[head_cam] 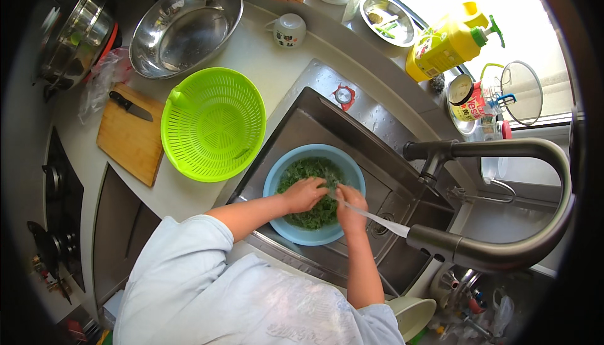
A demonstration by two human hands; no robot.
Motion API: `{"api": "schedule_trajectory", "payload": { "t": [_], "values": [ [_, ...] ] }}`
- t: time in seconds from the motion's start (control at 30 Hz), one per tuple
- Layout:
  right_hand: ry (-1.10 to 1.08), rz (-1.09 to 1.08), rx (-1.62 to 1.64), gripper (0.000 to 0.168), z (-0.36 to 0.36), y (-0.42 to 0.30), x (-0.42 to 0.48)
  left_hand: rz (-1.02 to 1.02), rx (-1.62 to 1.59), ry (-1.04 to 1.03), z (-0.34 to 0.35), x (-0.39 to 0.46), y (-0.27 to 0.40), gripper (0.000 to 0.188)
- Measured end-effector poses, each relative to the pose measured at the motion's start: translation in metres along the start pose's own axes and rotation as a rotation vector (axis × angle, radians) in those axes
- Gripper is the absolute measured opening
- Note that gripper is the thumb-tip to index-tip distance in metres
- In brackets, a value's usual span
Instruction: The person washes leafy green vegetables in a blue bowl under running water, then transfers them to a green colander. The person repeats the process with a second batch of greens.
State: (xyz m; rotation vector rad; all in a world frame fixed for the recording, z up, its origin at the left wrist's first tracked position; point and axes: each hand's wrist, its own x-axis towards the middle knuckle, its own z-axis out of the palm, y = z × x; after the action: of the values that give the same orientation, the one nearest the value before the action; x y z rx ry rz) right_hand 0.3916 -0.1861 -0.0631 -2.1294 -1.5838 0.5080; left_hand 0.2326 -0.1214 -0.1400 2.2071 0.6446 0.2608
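Observation:
A light blue plastic basin [278, 231] stands in the metal sink [292, 113], holding leafy greens [309, 168] in water. Over the left part of the basin is my left hand [306, 195], its fingertips at the greens. My right hand [351, 205] is at the basin's right side, fingers bent towards the left hand. Whether either hand grips any leaves cannot be made out. A stream of water [377, 221] runs from the pull-out faucet [432, 243] past my right hand into the basin. Left of the sink, a bright green plastic colander [214, 123] has a bit of green on its inner wall.
A kitchen knife [132, 106] lies on a wooden cutting board [127, 139] left of the colander. Behind are a large steel bowl [186, 28] and an upturned white cup [289, 30]. On the ledge stand a steel dish [398, 24] and a yellow pump bottle [439, 47]. The faucet arches over the right side.

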Motion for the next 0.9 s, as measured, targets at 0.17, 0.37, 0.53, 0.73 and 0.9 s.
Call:
{"api": "schedule_trajectory", "payload": {
  "t": [0.17, 0.37, 0.53, 0.73, 0.9],
  "values": [
    [0.384, 0.027, 0.261, 0.012, -0.086, -0.035, 0.02, -0.06, -0.05, 0.154, -0.009, 0.0, 0.005, 0.018],
    [0.439, 0.157, 0.572, 0.022, -0.141, -0.051, 0.039, -0.076, -0.104, 0.267, -0.015, -0.004, 0.014, 0.015],
    [0.396, 0.221, 0.607, 0.025, -0.152, -0.064, 0.059, -0.131, -0.206, 0.315, -0.02, -0.002, 0.011, 0.019],
    [0.437, 0.076, 0.416, 0.014, -0.072, -0.043, 0.048, -0.174, -0.05, 0.39, -0.021, 0.0, 0.001, 0.034],
    [-0.103, 0.02, 0.108, 0.039, 0.063, 0.008, 0.025, -0.26, 0.118, 0.076, -0.007, -0.009, -0.009, 0.046]
  ]
}}
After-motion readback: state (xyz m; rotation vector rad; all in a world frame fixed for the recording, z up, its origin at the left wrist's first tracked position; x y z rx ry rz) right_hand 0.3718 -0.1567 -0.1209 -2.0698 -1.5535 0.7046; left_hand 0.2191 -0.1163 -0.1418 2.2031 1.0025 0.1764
